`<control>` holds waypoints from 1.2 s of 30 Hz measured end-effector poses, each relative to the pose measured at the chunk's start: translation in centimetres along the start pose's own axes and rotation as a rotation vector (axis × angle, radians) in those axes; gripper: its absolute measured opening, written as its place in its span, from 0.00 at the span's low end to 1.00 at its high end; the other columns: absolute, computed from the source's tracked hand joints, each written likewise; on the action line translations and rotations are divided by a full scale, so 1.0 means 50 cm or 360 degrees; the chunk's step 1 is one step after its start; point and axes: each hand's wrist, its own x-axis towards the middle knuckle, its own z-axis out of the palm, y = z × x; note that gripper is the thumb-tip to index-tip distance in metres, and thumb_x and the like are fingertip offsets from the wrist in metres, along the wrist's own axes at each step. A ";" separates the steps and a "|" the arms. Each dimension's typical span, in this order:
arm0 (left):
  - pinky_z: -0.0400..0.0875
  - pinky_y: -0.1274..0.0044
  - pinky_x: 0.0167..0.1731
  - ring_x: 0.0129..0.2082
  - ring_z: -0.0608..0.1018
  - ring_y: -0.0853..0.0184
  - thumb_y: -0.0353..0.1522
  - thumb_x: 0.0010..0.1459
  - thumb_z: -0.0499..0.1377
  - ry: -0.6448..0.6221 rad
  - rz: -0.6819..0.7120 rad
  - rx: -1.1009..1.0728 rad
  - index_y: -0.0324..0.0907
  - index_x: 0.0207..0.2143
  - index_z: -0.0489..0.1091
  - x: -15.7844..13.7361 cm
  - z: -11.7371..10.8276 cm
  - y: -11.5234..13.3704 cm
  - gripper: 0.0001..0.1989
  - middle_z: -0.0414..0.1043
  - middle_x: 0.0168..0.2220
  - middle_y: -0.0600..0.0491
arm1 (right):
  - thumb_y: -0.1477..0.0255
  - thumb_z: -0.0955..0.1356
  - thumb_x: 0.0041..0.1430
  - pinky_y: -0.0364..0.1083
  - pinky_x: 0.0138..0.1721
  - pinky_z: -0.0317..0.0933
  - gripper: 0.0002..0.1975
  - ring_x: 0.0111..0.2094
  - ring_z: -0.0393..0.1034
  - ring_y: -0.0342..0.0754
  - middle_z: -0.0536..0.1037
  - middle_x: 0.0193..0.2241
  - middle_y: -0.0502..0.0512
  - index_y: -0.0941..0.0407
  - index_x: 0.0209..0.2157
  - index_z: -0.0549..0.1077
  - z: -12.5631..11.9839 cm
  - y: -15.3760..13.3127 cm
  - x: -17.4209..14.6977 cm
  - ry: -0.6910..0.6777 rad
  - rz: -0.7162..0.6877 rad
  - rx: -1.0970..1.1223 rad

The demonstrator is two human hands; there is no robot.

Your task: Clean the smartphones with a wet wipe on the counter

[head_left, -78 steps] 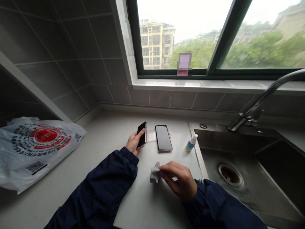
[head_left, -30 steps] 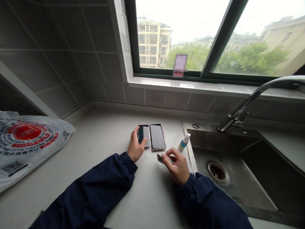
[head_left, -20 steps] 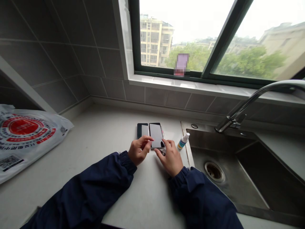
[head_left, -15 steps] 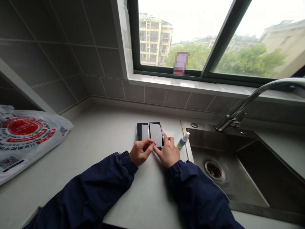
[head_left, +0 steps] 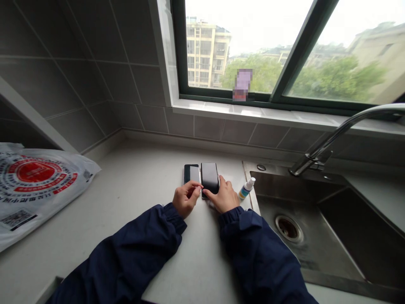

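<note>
Two dark-screened smartphones lie side by side on the counter: the left phone point(head_left: 191, 173) and the right phone point(head_left: 209, 175). My right hand point(head_left: 225, 196) grips the right phone, its thumb across the lower end and its fingers along the right edge. My left hand point(head_left: 186, 199) is closed in a pinch by that phone's lower left corner. Whatever it holds, if anything, is too small to make out. It partly covers the bottom of the left phone. A small white spray bottle point(head_left: 247, 188) with a blue and yellow label stands just right of my right hand.
To the right is a steel sink point(head_left: 303, 266) with a chrome faucet point(head_left: 329, 135) arching over it. A printed white plastic bag point(head_left: 41, 185) lies on the white counter point(head_left: 133, 173) at the left. A tiled wall and a window rise behind.
The right phone's screen has turned from a pale reflection to mostly dark. My right thumb now lies over its lower end. My left hand stays pinched, and the whole view has shifted slightly.
</note>
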 end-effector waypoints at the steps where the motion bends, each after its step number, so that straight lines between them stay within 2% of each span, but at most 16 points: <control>1: 0.55 0.81 0.17 0.15 0.63 0.76 0.38 0.62 0.56 0.0030 -0.0003 -0.0008 0.41 0.37 0.72 0.001 0.000 -0.005 0.11 0.63 0.17 0.60 | 0.49 0.71 0.51 0.52 0.44 0.63 0.45 0.48 0.72 0.63 0.71 0.50 0.67 0.56 0.65 0.57 0.001 -0.001 0.004 -0.0008 -0.0008 0.0016; 6: 0.53 0.81 0.16 0.15 0.60 0.76 0.39 0.63 0.55 0.0107 -0.0021 -0.0069 0.41 0.37 0.72 0.005 -0.002 -0.013 0.11 0.61 0.17 0.61 | 0.51 0.73 0.48 0.52 0.46 0.62 0.41 0.50 0.71 0.64 0.76 0.46 0.67 0.60 0.57 0.66 -0.001 0.009 0.027 -0.0041 -0.0037 0.0175; 12: 0.57 0.82 0.17 0.15 0.63 0.76 0.39 0.61 0.57 0.0205 -0.0038 -0.0115 0.41 0.36 0.72 0.007 -0.002 -0.008 0.10 0.63 0.17 0.61 | 0.57 0.73 0.49 0.49 0.41 0.64 0.33 0.39 0.75 0.57 0.79 0.34 0.57 0.59 0.54 0.70 0.012 0.034 0.053 -0.0073 -0.0021 0.0531; 18: 0.58 0.83 0.16 0.14 0.63 0.77 0.39 0.60 0.57 0.0294 -0.0063 -0.0162 0.41 0.36 0.72 0.014 -0.007 -0.010 0.11 0.63 0.16 0.60 | 0.63 0.72 0.50 0.48 0.42 0.63 0.37 0.34 0.73 0.50 0.75 0.26 0.49 0.64 0.59 0.65 0.033 0.052 0.060 0.0054 0.0035 0.1022; 22: 0.54 0.83 0.13 0.12 0.60 0.77 0.40 0.61 0.57 0.0316 -0.0073 -0.0219 0.41 0.36 0.70 0.015 -0.012 -0.010 0.11 0.60 0.15 0.62 | 0.60 0.73 0.47 0.47 0.40 0.63 0.39 0.30 0.71 0.47 0.71 0.21 0.45 0.65 0.58 0.66 0.035 0.061 0.057 0.0060 0.0027 0.1398; 25: 0.55 0.82 0.11 0.11 0.61 0.78 0.39 0.60 0.57 0.0239 -0.0018 -0.0372 0.42 0.43 0.68 0.012 -0.014 0.000 0.13 0.64 0.21 0.61 | 0.55 0.73 0.43 0.46 0.34 0.62 0.43 0.24 0.67 0.44 0.67 0.19 0.42 0.65 0.57 0.67 0.029 0.071 0.046 0.0012 0.0055 0.1653; 27: 0.60 0.81 0.12 0.12 0.64 0.78 0.39 0.59 0.58 0.0208 0.0019 -0.0497 0.43 0.47 0.66 0.009 -0.012 0.011 0.16 0.67 0.27 0.58 | 0.52 0.74 0.42 0.46 0.31 0.61 0.45 0.22 0.64 0.43 0.65 0.18 0.40 0.66 0.57 0.67 0.022 0.078 0.033 -0.0020 0.0076 0.1794; 29: 0.68 0.79 0.16 0.17 0.72 0.75 0.39 0.59 0.58 0.0262 -0.0005 -0.0581 0.44 0.51 0.64 0.006 -0.005 0.021 0.18 0.69 0.35 0.54 | 0.52 0.75 0.41 0.45 0.32 0.61 0.46 0.23 0.64 0.43 0.65 0.18 0.41 0.65 0.57 0.67 0.013 0.084 0.017 -0.0029 0.0079 0.1913; 31: 0.76 0.74 0.24 0.30 0.79 0.67 0.40 0.59 0.57 0.0369 -0.0078 -0.0657 0.48 0.55 0.60 0.000 0.008 0.030 0.22 0.68 0.47 0.48 | 0.53 0.76 0.41 0.45 0.33 0.61 0.45 0.25 0.65 0.43 0.66 0.20 0.42 0.63 0.57 0.68 0.006 0.087 0.000 -0.0050 0.0076 0.2014; 32: 0.78 0.71 0.27 0.37 0.80 0.62 0.41 0.60 0.56 0.0385 -0.0103 -0.0721 0.49 0.56 0.59 -0.003 0.016 0.033 0.23 0.65 0.53 0.46 | 0.53 0.76 0.41 0.45 0.34 0.61 0.45 0.26 0.65 0.43 0.67 0.21 0.43 0.63 0.58 0.68 0.004 0.088 -0.009 -0.0068 0.0075 0.2063; 34: 0.79 0.66 0.35 0.48 0.78 0.55 0.42 0.59 0.56 0.0345 -0.0111 -0.0846 0.50 0.59 0.58 -0.011 0.036 0.037 0.26 0.60 0.61 0.43 | 0.53 0.77 0.41 0.45 0.35 0.62 0.45 0.27 0.66 0.43 0.68 0.22 0.44 0.62 0.58 0.68 0.003 0.088 -0.025 -0.0112 0.0073 0.2146; 36: 0.75 0.64 0.45 0.57 0.72 0.52 0.43 0.60 0.56 0.0330 -0.0129 -0.0999 0.52 0.62 0.56 -0.017 0.058 0.041 0.29 0.55 0.65 0.45 | 0.53 0.77 0.41 0.45 0.35 0.63 0.44 0.28 0.67 0.43 0.69 0.24 0.45 0.61 0.57 0.69 0.005 0.087 -0.041 -0.0162 0.0070 0.2208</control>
